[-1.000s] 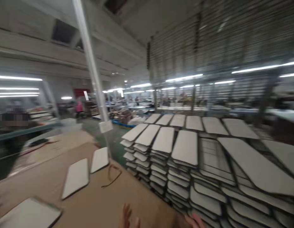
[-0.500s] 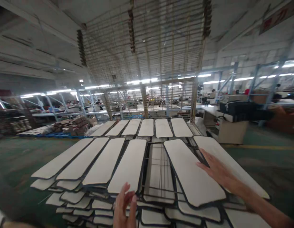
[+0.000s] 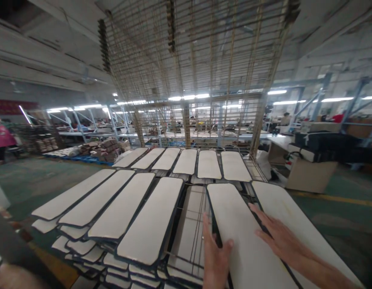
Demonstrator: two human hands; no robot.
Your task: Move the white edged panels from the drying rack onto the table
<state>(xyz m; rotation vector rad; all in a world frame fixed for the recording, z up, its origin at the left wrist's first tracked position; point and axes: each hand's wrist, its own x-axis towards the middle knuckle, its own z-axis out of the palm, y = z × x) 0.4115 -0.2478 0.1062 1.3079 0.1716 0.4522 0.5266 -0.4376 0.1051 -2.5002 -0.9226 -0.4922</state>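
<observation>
Left hand (image 3: 216, 253) unclenched, thumb over left edge of pale panel (image 3: 244, 237); right hand (image 3: 279, 237) fingers spread along its right edge, no firm grip visible | panel lies flat between hands, wire rack (image 3: 194, 237) showing just left | probably light, stiff, smooth-faced; best lifted by both long dark-bordered edges

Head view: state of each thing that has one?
Left hand, open
Right hand, open
Panel between them, lying pale side up, a hand at each long edge; contact unclear
Wire rack section left of it, uncovered
Upper wire racks, tilted up
Lights, lit
</observation>
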